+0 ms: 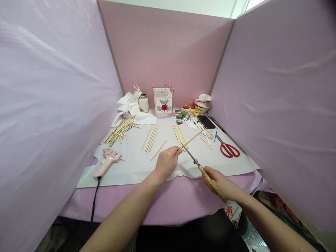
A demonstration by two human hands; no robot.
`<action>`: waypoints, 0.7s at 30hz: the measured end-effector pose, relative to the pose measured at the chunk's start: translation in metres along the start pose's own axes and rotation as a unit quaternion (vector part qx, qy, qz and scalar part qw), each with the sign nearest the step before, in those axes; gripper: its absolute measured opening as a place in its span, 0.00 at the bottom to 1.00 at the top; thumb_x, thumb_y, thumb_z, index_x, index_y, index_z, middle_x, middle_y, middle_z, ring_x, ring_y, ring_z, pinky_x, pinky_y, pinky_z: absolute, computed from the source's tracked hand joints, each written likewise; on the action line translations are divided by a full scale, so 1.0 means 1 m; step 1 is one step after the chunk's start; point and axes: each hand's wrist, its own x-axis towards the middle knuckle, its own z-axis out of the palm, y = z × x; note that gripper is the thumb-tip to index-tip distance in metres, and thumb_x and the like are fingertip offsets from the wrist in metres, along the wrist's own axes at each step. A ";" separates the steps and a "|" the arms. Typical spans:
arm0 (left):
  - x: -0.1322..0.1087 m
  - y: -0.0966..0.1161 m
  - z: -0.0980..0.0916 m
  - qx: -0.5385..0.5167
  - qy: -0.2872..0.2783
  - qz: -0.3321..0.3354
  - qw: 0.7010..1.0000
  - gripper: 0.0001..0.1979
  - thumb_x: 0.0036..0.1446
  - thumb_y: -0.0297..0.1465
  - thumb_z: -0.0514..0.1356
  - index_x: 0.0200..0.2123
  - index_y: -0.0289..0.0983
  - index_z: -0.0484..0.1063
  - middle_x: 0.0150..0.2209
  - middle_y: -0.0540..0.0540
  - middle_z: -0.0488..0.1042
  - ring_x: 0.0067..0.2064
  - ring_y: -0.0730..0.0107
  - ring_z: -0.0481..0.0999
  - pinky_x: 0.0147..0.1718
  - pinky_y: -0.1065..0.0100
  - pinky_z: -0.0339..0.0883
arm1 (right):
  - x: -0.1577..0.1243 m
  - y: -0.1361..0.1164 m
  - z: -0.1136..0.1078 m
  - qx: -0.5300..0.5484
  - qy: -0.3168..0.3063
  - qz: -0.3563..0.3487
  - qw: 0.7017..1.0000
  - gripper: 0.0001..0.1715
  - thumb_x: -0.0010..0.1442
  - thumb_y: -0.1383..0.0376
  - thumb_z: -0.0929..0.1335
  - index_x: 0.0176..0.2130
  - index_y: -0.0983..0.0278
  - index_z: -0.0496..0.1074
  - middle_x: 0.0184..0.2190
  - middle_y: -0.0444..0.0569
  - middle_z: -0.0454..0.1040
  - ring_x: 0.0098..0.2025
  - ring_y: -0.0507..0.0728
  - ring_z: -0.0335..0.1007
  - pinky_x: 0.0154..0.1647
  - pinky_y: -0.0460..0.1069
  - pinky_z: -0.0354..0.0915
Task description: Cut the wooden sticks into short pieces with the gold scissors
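Observation:
My left hand [167, 161] is closed in a pinch on one end of a thin wooden stick [194, 137] that slants up to the right above the white paper sheet [136, 164]. My right hand [219, 182] grips the yellow handles of a pair of shears [199, 166]. The blades point up-left, and their tips reach the stick right beside my left fingers. Bundles of similar sticks [151, 137] lie on the paper behind my hands.
A pink glue gun [107, 162] with a black cord lies at the front left. Red scissors [229, 149] rest at the right. At the back stand a small paper lantern [163, 100], a white jar [143, 103], crumpled tissue, pens, a phone and coloured bits. Pink partitions enclose the table.

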 end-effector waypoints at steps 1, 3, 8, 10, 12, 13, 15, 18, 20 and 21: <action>0.000 0.000 -0.001 0.012 0.005 0.010 1.000 0.14 0.60 0.35 0.50 0.25 0.37 0.67 0.23 0.50 0.66 0.27 0.74 0.61 0.29 0.70 0.52 | -0.001 -0.002 0.001 0.000 -0.001 0.001 1.000 0.08 0.58 0.65 0.60 0.27 0.62 0.58 0.22 0.41 0.61 0.25 0.49 0.54 0.25 0.44 0.52; 0.001 0.000 -0.005 -0.025 -0.008 0.006 1.000 0.14 0.60 0.33 0.50 0.25 0.37 0.68 0.22 0.51 0.65 0.26 0.75 0.61 0.29 0.71 0.53 | -0.003 -0.004 0.001 -0.004 0.000 -0.001 1.000 0.08 0.59 0.65 0.60 0.28 0.62 0.58 0.23 0.41 0.61 0.25 0.49 0.54 0.25 0.44 0.52; 0.005 -0.003 -0.018 -0.352 -0.214 -0.125 0.903 0.12 0.58 0.38 0.53 0.29 0.35 0.68 0.15 0.55 0.58 0.16 0.82 0.49 0.17 0.75 0.44 | -0.009 0.007 -0.009 -0.034 -0.010 -0.048 0.998 0.08 0.60 0.63 0.60 0.29 0.62 0.57 0.25 0.41 0.62 0.27 0.50 0.54 0.27 0.44 0.53; 0.005 -0.006 -0.021 -0.467 -0.316 -0.165 0.809 0.14 0.57 0.41 0.54 0.30 0.35 0.66 0.13 0.59 0.51 0.14 0.83 0.40 0.13 0.76 0.36 | -0.012 0.012 -0.014 -0.038 -0.032 -0.081 0.995 0.08 0.60 0.64 0.61 0.29 0.62 0.57 0.25 0.41 0.61 0.27 0.50 0.53 0.27 0.44 0.53; 0.005 -0.008 -0.023 -0.529 -0.382 -0.177 0.737 0.14 0.56 0.41 0.55 0.28 0.35 0.64 0.12 0.60 0.46 0.14 0.83 0.36 0.12 0.76 0.33 | -0.013 0.014 -0.018 -0.031 -0.048 -0.105 0.993 0.07 0.59 0.65 0.61 0.29 0.62 0.57 0.25 0.40 0.60 0.26 0.50 0.52 0.27 0.44 0.53; 0.005 -0.008 -0.023 -0.540 -0.397 -0.177 0.721 0.14 0.56 0.42 0.55 0.28 0.36 0.63 0.12 0.60 0.45 0.14 0.83 0.36 0.12 0.77 0.33 | -0.013 0.015 -0.019 -0.027 -0.051 -0.111 0.992 0.08 0.59 0.65 0.62 0.29 0.62 0.57 0.25 0.40 0.60 0.26 0.49 0.51 0.27 0.44 0.53; 0.005 -0.006 -0.022 -0.523 -0.384 -0.174 0.741 0.15 0.57 0.42 0.54 0.27 0.36 0.61 0.12 0.60 0.46 0.14 0.82 0.37 0.12 0.77 0.34 | -0.013 0.014 -0.020 -0.024 -0.048 -0.104 0.993 0.08 0.59 0.65 0.62 0.29 0.62 0.56 0.25 0.40 0.59 0.26 0.49 0.51 0.27 0.44 0.53; 0.004 -0.002 -0.016 -0.369 -0.265 -0.134 0.881 0.15 0.59 0.40 0.50 0.26 0.36 0.61 0.15 0.57 0.52 0.16 0.81 0.45 0.16 0.75 0.42 | -0.012 0.012 -0.017 -0.021 -0.034 -0.058 0.997 0.08 0.59 0.65 0.61 0.29 0.62 0.57 0.24 0.41 0.61 0.25 0.49 0.53 0.25 0.44 0.53; 0.001 0.000 -0.009 -0.175 -0.143 -0.070 0.972 0.14 0.60 0.36 0.49 0.24 0.36 0.62 0.17 0.54 0.58 0.19 0.78 0.55 0.20 0.73 0.48 | -0.012 0.009 -0.013 -0.004 -0.033 -0.017 0.999 0.07 0.59 0.64 0.61 0.29 0.62 0.58 0.24 0.41 0.62 0.24 0.48 0.54 0.23 0.43 0.53; -0.001 -0.001 -0.004 -0.073 -0.089 -0.035 0.993 0.13 0.60 0.33 0.49 0.24 0.36 0.62 0.19 0.52 0.61 0.21 0.76 0.58 0.23 0.72 0.50 | -0.012 0.007 -0.010 0.011 -0.036 0.004 0.999 0.07 0.59 0.63 0.61 0.29 0.62 0.58 0.24 0.40 0.61 0.23 0.48 0.54 0.22 0.43 0.53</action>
